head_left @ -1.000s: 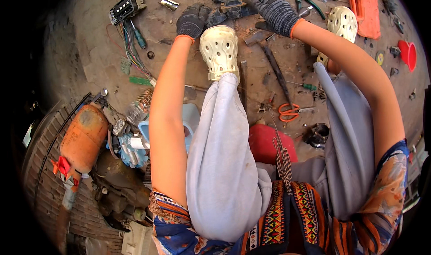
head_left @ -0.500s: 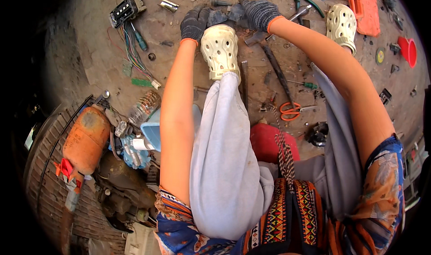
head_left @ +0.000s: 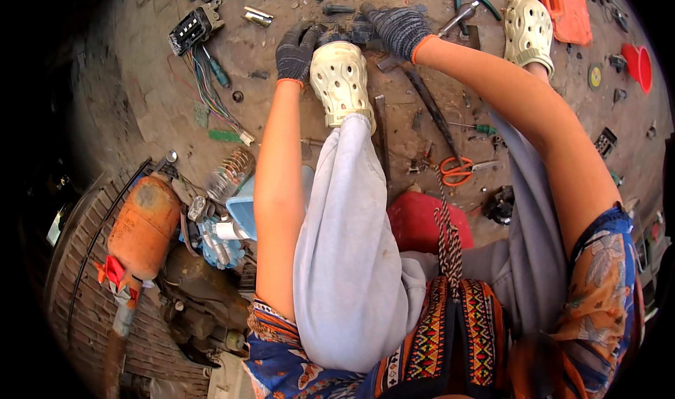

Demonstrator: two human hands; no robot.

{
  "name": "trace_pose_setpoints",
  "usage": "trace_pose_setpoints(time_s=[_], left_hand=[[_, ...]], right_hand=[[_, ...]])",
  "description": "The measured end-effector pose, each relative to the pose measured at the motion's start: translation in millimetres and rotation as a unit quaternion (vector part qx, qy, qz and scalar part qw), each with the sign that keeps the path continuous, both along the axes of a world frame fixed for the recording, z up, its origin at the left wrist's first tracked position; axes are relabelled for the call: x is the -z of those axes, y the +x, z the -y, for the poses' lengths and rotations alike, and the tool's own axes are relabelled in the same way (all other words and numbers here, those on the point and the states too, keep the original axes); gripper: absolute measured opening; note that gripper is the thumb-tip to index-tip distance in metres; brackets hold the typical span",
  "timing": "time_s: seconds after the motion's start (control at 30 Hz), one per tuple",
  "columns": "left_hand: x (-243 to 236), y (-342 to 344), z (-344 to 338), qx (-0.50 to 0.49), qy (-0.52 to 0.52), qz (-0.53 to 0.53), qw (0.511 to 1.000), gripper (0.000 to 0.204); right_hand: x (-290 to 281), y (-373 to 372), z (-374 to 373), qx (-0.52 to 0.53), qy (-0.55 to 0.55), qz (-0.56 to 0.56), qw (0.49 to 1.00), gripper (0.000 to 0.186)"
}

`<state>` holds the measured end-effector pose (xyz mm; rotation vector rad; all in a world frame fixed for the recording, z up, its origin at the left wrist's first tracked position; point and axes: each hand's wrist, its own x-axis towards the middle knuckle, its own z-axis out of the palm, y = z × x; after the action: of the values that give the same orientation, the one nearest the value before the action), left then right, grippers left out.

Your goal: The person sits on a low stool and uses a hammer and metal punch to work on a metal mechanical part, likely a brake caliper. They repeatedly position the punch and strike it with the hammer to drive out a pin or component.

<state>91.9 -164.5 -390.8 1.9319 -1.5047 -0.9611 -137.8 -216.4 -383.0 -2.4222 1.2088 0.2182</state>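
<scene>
Both my hands wear dark speckled knit gloves with orange cuffs. My left hand (head_left: pixel 295 54) is curled against the left end of a dark, blocky part (head_left: pixel 360 26), just beside the toe of my left cream clog (head_left: pixel 337 75). My right hand (head_left: pixel 397 30) bends over the same part from the right; the part is mostly hidden by gloves and clog. A loose dark bolt (head_left: pixel 337 9) lies just beyond it. Below my right hand rests a long-handled hammer (head_left: pixel 429 104), with a silver-ended tool (head_left: pixel 457 21) and green pliers (head_left: pixel 481 2) to its right.
A wired module (head_left: pixel 193 30) and screwdriver (head_left: pixel 216 72) lie left. An orange case (head_left: pixel 566 12), red funnel (head_left: pixel 640 68) and orange scissors (head_left: pixel 455 170) are right. An orange cylinder (head_left: pixel 144 223), blue tub (head_left: pixel 242 209) and red container (head_left: pixel 429 227) are near my body.
My right hand has moved left and slightly down, closer to my left hand and clog, with the dark part less visible between them. My right foot sits higher in view.
</scene>
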Motion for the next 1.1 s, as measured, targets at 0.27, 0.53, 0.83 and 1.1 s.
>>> trace_pose_setpoints(time_s=[0.27,0.53,0.83,1.1], left_hand=[[-7.7,-5.3,-16.2,-0.051,-0.022,-0.090,0.994,0.025],[-5.1,-5.4,-13.3,-0.052,0.014,-0.104,0.993,0.027],[7.1,14.6,31.4,0.247,0.116,0.158,0.949,0.061],[-25.4,-1.3,42.1,0.176,0.004,0.152,0.973,0.065]], right_hand=[[-8.8,4.1,-4.8,0.016,0.034,0.026,0.999,0.061],[-17.0,-4.0,-6.4,-0.014,0.015,0.017,1.000,0.068],[9.4,-6.6,5.4,0.020,-0.001,-0.071,0.997,0.060],[-11.3,-14.6,26.6,0.083,-0.060,0.061,0.993,0.052]])
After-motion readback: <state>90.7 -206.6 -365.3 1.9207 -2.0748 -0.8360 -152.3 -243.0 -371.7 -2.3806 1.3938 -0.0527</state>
